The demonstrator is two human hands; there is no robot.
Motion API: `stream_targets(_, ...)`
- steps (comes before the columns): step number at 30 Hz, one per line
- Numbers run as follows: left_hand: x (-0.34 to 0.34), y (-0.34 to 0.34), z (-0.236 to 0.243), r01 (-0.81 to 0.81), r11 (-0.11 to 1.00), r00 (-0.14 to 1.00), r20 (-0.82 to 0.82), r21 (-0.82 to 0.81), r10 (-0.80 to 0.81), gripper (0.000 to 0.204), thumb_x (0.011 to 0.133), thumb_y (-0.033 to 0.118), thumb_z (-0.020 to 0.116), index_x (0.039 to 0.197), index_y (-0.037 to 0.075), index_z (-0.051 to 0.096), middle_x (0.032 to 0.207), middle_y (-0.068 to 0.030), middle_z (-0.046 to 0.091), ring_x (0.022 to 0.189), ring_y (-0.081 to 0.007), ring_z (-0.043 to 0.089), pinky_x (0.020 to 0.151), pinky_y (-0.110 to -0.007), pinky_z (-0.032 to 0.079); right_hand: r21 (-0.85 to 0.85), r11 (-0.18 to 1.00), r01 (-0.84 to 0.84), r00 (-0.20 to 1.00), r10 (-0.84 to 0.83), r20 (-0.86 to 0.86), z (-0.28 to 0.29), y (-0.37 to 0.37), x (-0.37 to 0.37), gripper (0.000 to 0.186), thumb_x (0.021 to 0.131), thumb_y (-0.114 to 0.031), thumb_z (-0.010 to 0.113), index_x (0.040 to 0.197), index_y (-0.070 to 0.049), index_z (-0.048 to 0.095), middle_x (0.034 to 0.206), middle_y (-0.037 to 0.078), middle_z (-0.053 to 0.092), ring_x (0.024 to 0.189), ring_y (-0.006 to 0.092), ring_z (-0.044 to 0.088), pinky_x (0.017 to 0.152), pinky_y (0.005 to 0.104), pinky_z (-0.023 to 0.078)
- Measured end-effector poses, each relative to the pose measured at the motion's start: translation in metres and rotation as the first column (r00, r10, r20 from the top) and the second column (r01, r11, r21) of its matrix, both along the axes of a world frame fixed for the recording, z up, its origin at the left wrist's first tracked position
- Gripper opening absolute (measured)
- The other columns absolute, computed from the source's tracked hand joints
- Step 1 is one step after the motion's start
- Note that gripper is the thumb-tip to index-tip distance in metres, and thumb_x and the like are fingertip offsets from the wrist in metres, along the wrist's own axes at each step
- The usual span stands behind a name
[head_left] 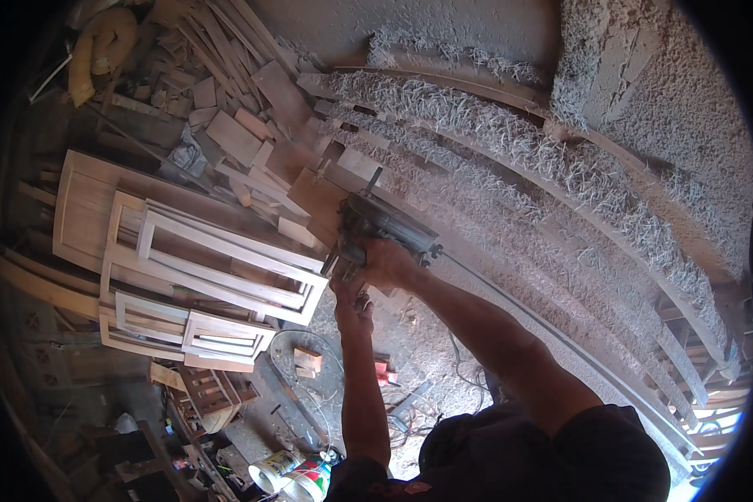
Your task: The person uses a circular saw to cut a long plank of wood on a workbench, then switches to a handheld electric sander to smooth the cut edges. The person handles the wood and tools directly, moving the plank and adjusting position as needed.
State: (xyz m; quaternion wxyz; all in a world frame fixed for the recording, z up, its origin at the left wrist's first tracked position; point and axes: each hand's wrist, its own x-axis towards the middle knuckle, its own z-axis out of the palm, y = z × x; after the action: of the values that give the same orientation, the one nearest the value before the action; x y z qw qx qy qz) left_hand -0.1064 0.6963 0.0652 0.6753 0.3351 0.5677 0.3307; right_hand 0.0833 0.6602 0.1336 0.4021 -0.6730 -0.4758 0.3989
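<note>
A dark handheld power tool (pixel 368 219) with a metal plate and side knob sits at the upper end of a long narrow board (pixel 535 339) that runs toward the lower right, coated in pale dust. My right hand (pixel 388 264) grips the tool's body, fingers closed round it. My left hand (pixel 350 297) is just below and left, fingers curled on the tool's lower part; what exactly they grip is partly hidden. Brown board pieces (pixel 314 201) lie directly behind the tool.
Pale door and window frames (pixel 188 212) lean at the left, below piled offcuts (pixel 230 138). Shaving-covered planks (pixel 519 151) fill the right. Below are a wooden crate (pixel 209 397), buckets (pixel 272 468), a red object (pixel 385 375) and cords (pixel 477 376) on the dusty floor.
</note>
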Motion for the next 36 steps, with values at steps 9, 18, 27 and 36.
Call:
stream_targets(9, 0.000, 0.060, -0.008, 0.021, 1.000, 0.999, 0.025, 0.012, -0.021, 0.068, 0.095, 0.077, 0.055, 0.128, 0.018, 0.067, 0.098, 0.0048, 0.067, 0.083, -0.0111, 0.044, 0.079, -0.034, 0.037, 0.030, 0.999, -0.030, 0.999, 0.029, 0.031, 0.011, 0.050, 0.009, 0.068, 0.082, -0.015, 0.064, 0.148, -0.008, 0.052, 0.109, 0.030, 0.073, 0.105, 0.0419, 0.072, 0.092, 0.0484, 0.060)
stream_targets(18, 0.006, 0.095, 0.002, -0.041, 0.999, 0.999, -0.033, -0.007, 0.041, 0.077, 0.093, 0.078, 0.056, 0.132, 0.012, 0.064, 0.111, 0.0001, 0.065, 0.087, -0.0145, 0.047, 0.082, -0.038, 0.038, -0.006, 1.000, -0.013, 0.999, 0.013, 0.044, 0.007, 0.095, 0.005, 0.075, 0.080, -0.016, 0.067, 0.152, -0.012, 0.049, 0.113, 0.030, 0.072, 0.107, 0.0447, 0.071, 0.095, 0.0495, 0.058)
stream_targets(27, 0.002, 0.135, 0.000, -0.048, 0.998, 0.998, 0.028, -0.035, 0.049, 0.070, 0.095, 0.069, 0.062, 0.133, 0.010, 0.059, 0.106, -0.0021, 0.062, 0.087, -0.0155, 0.051, 0.079, -0.038, 0.041, 0.015, 1.000, -0.001, 0.998, 0.000, 0.067, -0.012, 0.141, 0.000, 0.080, 0.082, -0.024, 0.071, 0.157, -0.018, 0.043, 0.114, 0.027, 0.072, 0.107, 0.0457, 0.070, 0.095, 0.0500, 0.057)
stream_targets(36, 0.001, 0.170, -0.011, -0.105, 0.994, 0.994, 0.040, -0.038, 0.106, 0.061, 0.094, 0.066, 0.066, 0.117, 0.010, 0.065, 0.090, -0.0008, 0.063, 0.077, -0.0132, 0.061, 0.067, -0.033, 0.047, 0.103, 0.994, 0.028, 0.999, -0.032, 0.040, -0.026, 0.179, -0.002, 0.077, 0.079, -0.036, 0.077, 0.150, -0.015, 0.052, 0.115, 0.028, 0.071, 0.110, 0.0475, 0.067, 0.095, 0.0514, 0.056)
